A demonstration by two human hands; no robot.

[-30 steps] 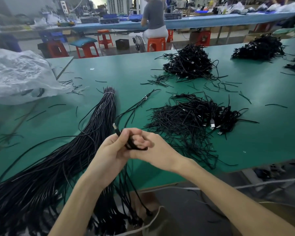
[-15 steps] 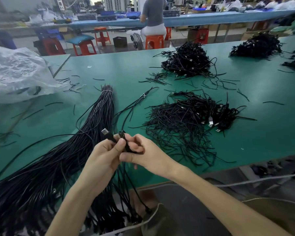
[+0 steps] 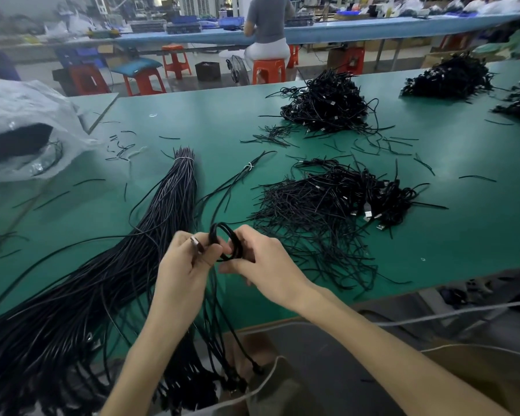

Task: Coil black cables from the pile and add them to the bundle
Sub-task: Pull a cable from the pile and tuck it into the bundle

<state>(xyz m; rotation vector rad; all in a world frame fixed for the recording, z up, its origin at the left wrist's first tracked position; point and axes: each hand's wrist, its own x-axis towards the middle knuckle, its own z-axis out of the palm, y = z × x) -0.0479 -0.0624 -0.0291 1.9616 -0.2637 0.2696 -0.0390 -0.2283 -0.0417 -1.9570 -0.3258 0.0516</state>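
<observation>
Pinching a black cable coil point(image 3: 237, 244): left grip point(image 3: 183, 265) at its plug end, right grip point(image 3: 267, 264) round the loop.

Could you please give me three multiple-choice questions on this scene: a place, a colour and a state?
1. The long tied bundle of black cables lies: A) right of both hands B) left of the left hand C) in a bag
2. The flat tabletop is: A) orange B) white C) green
3. The thin black cable is: A) looped, in both hands B) lying straight C) on the floor
Answers: 1 B, it runs past the left wrist; 2 C, its bare surface is green; 3 A, the right hand and the left grip the loop.
</observation>
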